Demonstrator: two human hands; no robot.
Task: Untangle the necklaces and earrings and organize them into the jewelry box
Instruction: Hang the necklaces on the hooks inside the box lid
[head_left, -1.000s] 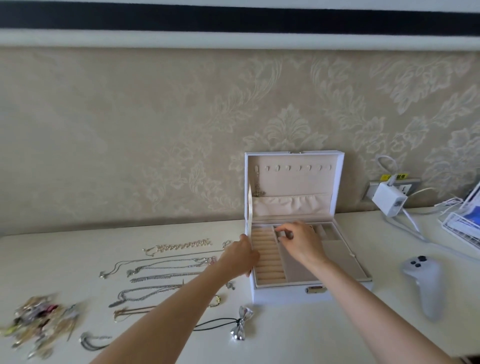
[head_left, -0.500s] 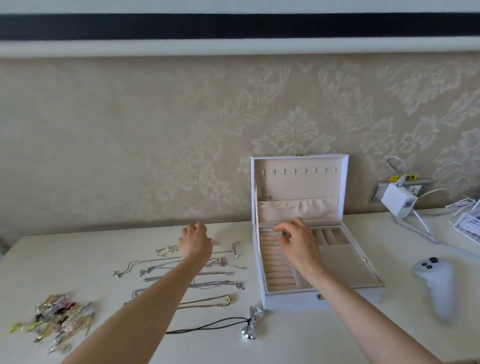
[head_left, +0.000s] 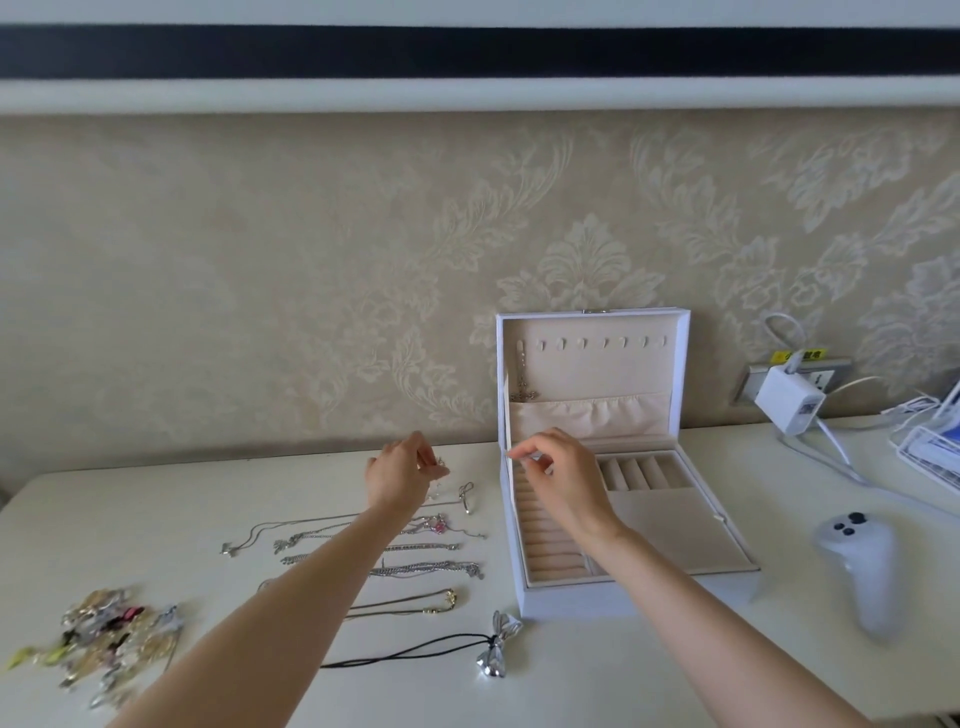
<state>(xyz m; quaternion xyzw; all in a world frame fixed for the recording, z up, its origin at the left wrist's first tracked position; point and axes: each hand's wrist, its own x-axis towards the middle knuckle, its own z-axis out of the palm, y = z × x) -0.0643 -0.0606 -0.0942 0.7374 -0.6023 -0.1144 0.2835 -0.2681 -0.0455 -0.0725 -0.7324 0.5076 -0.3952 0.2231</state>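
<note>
Left hand (head_left: 402, 475) had gone from the box's left wall out to the far chain (head_left: 441, 488) at the top of the necklace row (head_left: 415, 548). Right hand (head_left: 563, 480) had lifted off the ring rolls. Earring pile (head_left: 98, 642) sat far left, still tangled, well apart from everything. Left fingers (head_left: 428, 460) curled down at the far chain; a real pinch couldn't be confirmed, too blurred. Bow necklace (head_left: 496, 649) lay nearest, just beside the box front. Right thumb and forefinger were pressed together over the left rim of the jewelry box (head_left: 597, 597); nothing visible between them. Box was open, with one cross necklace (head_left: 524, 384) hung in the lid. Step looked like picking up the next necklace: best to take it by the clasp end, lift straight up clear of neighbouring chains, then hook it beside the cross.
</note>
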